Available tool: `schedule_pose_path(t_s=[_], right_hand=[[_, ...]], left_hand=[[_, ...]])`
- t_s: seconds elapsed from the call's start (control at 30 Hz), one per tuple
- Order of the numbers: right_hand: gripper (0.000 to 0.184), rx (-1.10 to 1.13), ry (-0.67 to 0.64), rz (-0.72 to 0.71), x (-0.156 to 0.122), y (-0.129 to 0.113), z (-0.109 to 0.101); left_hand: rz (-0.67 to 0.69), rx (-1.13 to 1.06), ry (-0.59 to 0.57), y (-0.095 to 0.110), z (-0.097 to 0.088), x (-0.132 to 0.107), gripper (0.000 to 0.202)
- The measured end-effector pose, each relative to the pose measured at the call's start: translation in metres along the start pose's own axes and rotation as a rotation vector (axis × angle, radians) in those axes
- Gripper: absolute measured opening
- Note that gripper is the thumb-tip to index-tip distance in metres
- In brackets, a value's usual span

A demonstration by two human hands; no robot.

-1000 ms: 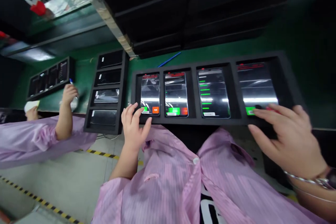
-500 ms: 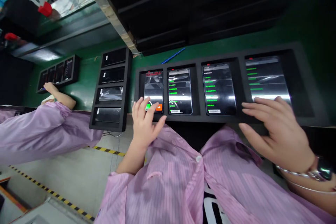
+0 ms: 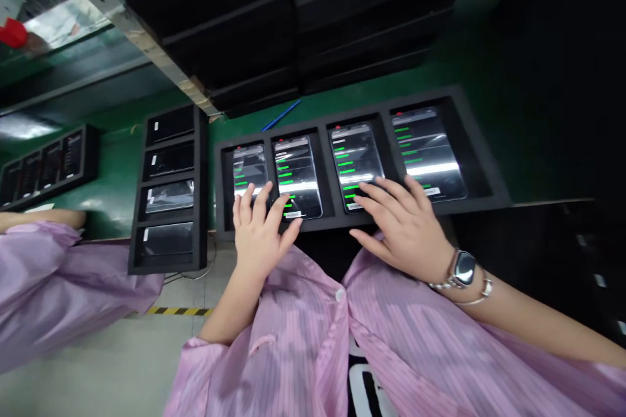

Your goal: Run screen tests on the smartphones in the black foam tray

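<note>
- Main 4-pocket black tray sits approx. ctr of your view, on green bench; 4 smartphones in it, 1 per pocket, nos. run L to R.
- Your L hand, 8 o'clock from view ctr: fingers spread, nothing pinched. Tips over lower end of smartphone no. 1; index by lower L edge of smartphone no. 2. Contact w/ glass: can't tell.
- Your R hand, 4 o'clock: fingers loosely spread, thumb apart, nothing gripped. Tips at lower R of smartphone no. 3 and lower L of smartphone no. 4. Contact: can't tell.
- All 4 screens dark w/ green text lines, too small to read; white labels at foot of nos. 2–4.
- Smartwatch on your R wrist, 4 o'clock from that hand.
- Blue pen, 11 o'clock, just beyond main tray's far edge.
- 2nd tray, 9 o'clock, just beside main one: 4 phones, dark screens, lying crosswise.
- Further out, also approx. 9: 3rd tray; co-worker's pink sleeve below it, 8 o'clock.
</note>
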State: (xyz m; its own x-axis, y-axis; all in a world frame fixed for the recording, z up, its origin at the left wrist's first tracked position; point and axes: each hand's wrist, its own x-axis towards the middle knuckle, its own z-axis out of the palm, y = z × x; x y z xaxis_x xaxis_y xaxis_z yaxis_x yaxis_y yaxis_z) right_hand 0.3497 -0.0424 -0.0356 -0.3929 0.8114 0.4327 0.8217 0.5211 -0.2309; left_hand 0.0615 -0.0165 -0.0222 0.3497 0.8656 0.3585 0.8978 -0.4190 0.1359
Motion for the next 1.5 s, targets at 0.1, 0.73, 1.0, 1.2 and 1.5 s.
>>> schedule_pose_path(t_s=[0.1, 0.73, 1.0, 1.2, 1.5], right_hand=[[0.052, -0.031, -0.02, 0.007, 0.003, -0.001, 0.003], [0.068, 0.089, -0.036, 0.279, -0.048, 0.067, -0.046], [0.059, 0.128, 0.057, 0.164, -0.004, 0.054, -0.06], [0.047, 0.197, 0.068, 0.002, 0.048, 0.038, -0.037], [0.032, 0.265, 0.108, 0.0, 0.042, 0.036, -0.012]], left_hand=[[0.015, 0.013, 0.015, 0.0, 0.003, 0.003, 0.044], [-0.306, -0.107, -0.024, -0.061, -0.024, -0.043, 0.048], [-0.199, -0.055, -0.03, -0.047, -0.044, -0.013, 0.065], [0.049, -0.179, -0.141, -0.015, -0.037, 0.051, 0.068], [0.084, -0.187, -0.029, -0.015, -0.018, 0.04, 0.046]])
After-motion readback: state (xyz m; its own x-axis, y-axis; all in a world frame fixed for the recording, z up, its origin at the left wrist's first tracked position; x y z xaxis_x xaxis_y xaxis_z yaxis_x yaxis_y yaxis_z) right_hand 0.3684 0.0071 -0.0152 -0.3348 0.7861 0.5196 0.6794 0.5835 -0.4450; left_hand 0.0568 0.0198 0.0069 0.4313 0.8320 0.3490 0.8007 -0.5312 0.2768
